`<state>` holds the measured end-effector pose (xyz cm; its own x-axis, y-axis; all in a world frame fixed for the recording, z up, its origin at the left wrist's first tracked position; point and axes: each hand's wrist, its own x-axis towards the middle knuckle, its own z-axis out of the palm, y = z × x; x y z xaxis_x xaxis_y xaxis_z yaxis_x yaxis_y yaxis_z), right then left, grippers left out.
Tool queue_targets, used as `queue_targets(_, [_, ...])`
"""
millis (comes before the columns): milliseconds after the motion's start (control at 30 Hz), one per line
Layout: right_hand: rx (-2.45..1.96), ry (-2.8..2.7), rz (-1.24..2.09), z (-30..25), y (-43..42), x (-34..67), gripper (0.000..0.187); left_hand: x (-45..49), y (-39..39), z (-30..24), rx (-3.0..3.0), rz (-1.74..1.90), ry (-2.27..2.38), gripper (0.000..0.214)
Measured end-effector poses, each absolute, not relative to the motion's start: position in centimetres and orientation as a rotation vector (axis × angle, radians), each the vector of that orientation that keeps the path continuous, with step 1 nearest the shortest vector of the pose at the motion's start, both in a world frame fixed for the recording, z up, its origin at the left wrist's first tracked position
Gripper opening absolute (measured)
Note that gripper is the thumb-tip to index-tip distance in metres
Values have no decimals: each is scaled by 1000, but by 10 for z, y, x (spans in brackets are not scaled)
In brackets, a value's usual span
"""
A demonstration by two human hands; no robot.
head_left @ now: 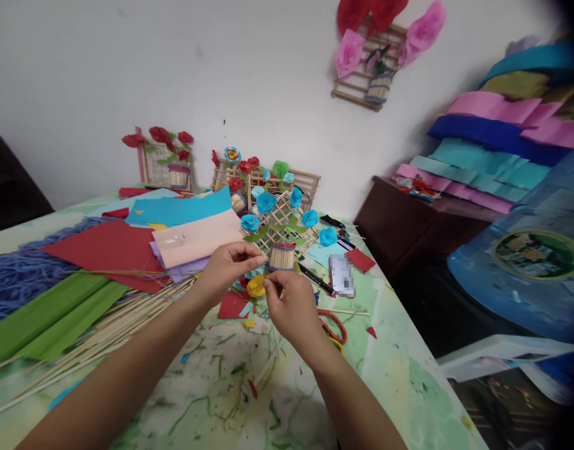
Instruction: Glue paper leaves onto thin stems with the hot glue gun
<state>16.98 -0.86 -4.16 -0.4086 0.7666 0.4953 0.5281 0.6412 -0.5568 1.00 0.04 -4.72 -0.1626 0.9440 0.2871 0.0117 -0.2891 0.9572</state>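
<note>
My left hand point(233, 265) is closed in a pinch above the table; whatever its fingertips hold is too small to make out. Lower and to its right, my right hand point(294, 306) pinches the edge of a yellow paper flower point(256, 286). Just behind both hands stands a bamboo-stick lattice point(287, 215) with blue paper flowers point(266, 202), green leaves and a small stick basket point(282, 257). Red paper point(231, 307) lies under the yellow flower. Red-handled scissors point(334, 326) lie beside my right wrist, partly hidden by it.
Red point(99, 250), blue and green paper sheets point(57, 312), bamboo sticks point(127, 319) and purple yarn point(29, 269) cover the left. A black pen point(317, 279) and phone point(342, 275) lie right. Paper scraps litter the front. A blue plastic chair point(526, 250) stands beyond the right edge.
</note>
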Motion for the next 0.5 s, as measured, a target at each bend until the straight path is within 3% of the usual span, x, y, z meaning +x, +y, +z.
queue_targets(167, [-1020,-2184,91,-43,-11,170,17,9,0,-45,1375,1578,1180,20])
queue_targets(500, [-1034,-2225,-87,-45,-8,169,19,10,-5,-37,1571,1572,1308,19])
